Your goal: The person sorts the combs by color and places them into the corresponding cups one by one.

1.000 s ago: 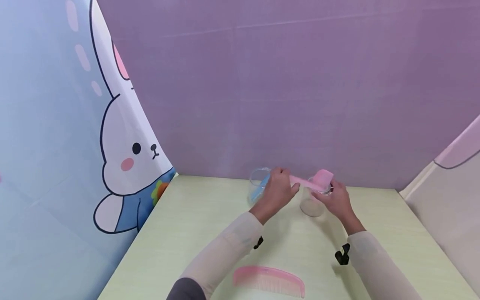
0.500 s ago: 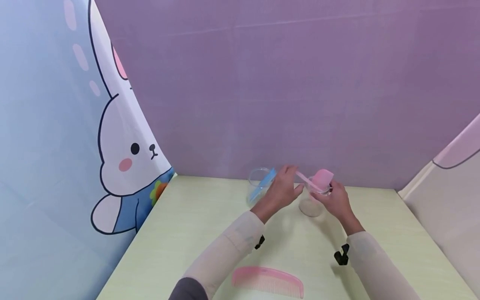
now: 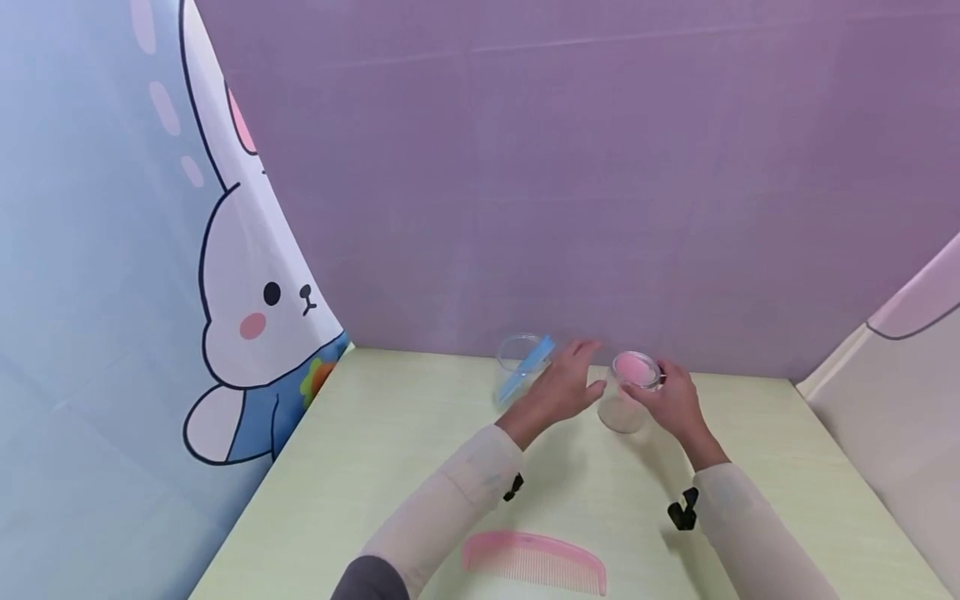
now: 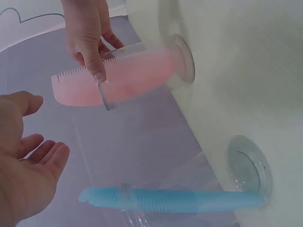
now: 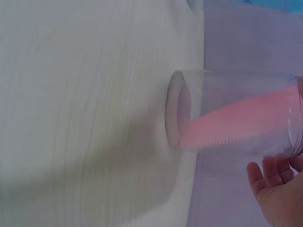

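My right hand (image 3: 670,402) grips the rim of a clear jar (image 3: 621,415), thumb and fingers around its top. Standing in that jar is a pink comb (image 4: 128,78), its teeth along one edge; the left wrist view shows part of it above the rim. In the right wrist view the comb's lower end leans against the wall near the jar's bottom. My left hand (image 3: 558,385) hovers between the two jars with loosely bent fingers, holding nothing. To its left, a second clear jar (image 3: 508,354) holds a slanted blue comb (image 4: 165,199) that reaches above the rim.
Another pink comb (image 3: 534,562) lies flat near the front of the pale table (image 3: 420,392). A purple backdrop (image 3: 570,183) rises directly behind the jars. Side panels stand left and right, the left one (image 3: 90,275) printed with a rabbit.
The pink comb, earlier slanting across the right jar's mouth by my left hand, now stands inside the jar. My left hand has let go. My right hand stays on the jar.
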The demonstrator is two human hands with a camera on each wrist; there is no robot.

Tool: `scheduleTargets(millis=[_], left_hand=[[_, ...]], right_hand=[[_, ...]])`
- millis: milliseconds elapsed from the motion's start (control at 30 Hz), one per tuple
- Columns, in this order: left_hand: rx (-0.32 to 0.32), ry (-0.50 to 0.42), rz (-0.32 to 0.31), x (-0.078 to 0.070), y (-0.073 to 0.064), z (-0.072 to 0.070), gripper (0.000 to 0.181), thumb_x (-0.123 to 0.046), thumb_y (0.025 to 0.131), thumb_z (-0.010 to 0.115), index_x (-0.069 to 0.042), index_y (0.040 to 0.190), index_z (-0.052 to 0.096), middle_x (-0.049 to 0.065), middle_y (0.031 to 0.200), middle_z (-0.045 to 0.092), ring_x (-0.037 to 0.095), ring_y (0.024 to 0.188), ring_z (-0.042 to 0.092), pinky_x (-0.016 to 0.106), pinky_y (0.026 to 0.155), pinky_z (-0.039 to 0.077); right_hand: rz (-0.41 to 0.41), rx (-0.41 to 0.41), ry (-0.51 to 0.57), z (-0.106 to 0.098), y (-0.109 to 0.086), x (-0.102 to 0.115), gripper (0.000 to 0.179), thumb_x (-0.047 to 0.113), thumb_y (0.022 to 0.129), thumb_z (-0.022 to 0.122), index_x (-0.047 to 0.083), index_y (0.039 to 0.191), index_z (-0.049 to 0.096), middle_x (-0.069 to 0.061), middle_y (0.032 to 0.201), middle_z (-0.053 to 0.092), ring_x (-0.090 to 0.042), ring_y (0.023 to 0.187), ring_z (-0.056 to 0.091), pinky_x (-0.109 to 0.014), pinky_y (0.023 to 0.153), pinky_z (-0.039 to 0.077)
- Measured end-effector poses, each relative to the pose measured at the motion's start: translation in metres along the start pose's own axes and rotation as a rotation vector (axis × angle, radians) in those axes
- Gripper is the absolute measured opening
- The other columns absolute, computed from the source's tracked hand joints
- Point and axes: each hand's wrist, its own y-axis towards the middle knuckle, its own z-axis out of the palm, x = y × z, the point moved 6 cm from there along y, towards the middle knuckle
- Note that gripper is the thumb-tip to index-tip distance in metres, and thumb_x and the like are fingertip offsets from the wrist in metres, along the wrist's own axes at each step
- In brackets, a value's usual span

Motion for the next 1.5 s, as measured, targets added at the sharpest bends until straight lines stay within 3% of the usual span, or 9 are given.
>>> scheduleTargets(millis=[267, 500, 767, 967, 1200, 1500], left_hand=[[0.049, 0.026, 0.021, 0.015, -0.013, 0.008, 0.063, -0.029, 0.099, 0.068, -0.017, 0.155, 0.042, 0.002, 0.152, 0.048, 0.015, 0.14, 0.049, 0.029, 0.112, 0.046], [0.088, 0.056, 0.032, 0.036, -0.027, 0.015, 0.053, -0.029, 0.098, 0.068, -0.012, 0.146, 0.052, 0.003, 0.144, 0.057, 0.016, 0.134, 0.054, 0.029, 0.111, 0.047], [0.12, 0.082, 0.02, 0.059, -0.035, 0.024, 0.054, -0.029, 0.097, 0.07, -0.011, 0.145, 0.054, 0.004, 0.141, 0.06, 0.017, 0.131, 0.056, 0.029, 0.11, 0.047], [0.119, 0.107, 0.035, 0.067, -0.041, 0.024, 0.053, -0.029, 0.095, 0.072, -0.01, 0.142, 0.056, 0.005, 0.136, 0.063, 0.017, 0.127, 0.058, 0.028, 0.107, 0.049], [0.135, 0.115, 0.047, 0.073, -0.051, 0.026, 0.053, -0.029, 0.095, 0.073, -0.008, 0.141, 0.057, 0.007, 0.135, 0.062, 0.02, 0.126, 0.058, 0.031, 0.107, 0.05], [0.166, 0.115, -0.006, 0.087, -0.059, 0.037, 0.054, -0.03, 0.093, 0.074, -0.009, 0.14, 0.057, 0.006, 0.135, 0.062, 0.019, 0.126, 0.059, 0.032, 0.105, 0.051]], right_hand=[[0.011, -0.003, 0.01, 0.001, -0.002, -0.001, 0.052, 0.033, 0.084, 0.083, -0.004, 0.111, 0.058, -0.024, 0.105, 0.062, -0.035, 0.096, 0.056, -0.035, 0.073, 0.043], [0.034, 0.025, 0.012, 0.001, -0.002, -0.003, 0.055, 0.036, 0.085, 0.082, -0.002, 0.115, 0.056, -0.023, 0.109, 0.06, -0.033, 0.097, 0.054, -0.033, 0.072, 0.043], [0.015, 0.036, 0.021, 0.003, 0.011, -0.01, 0.056, 0.035, 0.085, 0.082, -0.004, 0.116, 0.057, -0.025, 0.11, 0.061, -0.034, 0.097, 0.055, -0.034, 0.073, 0.043], [-0.009, 0.033, 0.014, 0.005, 0.022, -0.016, 0.055, 0.035, 0.085, 0.082, -0.005, 0.115, 0.058, -0.024, 0.109, 0.063, -0.035, 0.099, 0.057, -0.036, 0.075, 0.044], [0.006, 0.06, 0.025, 0.007, 0.029, -0.022, 0.063, 0.038, 0.086, 0.081, -0.006, 0.124, 0.056, -0.026, 0.117, 0.061, -0.038, 0.107, 0.055, -0.042, 0.081, 0.046], [-0.017, 0.07, 0.032, 0.008, 0.043, -0.026, 0.06, 0.037, 0.086, 0.081, -0.006, 0.12, 0.058, -0.025, 0.114, 0.063, -0.036, 0.102, 0.058, -0.037, 0.076, 0.046]])
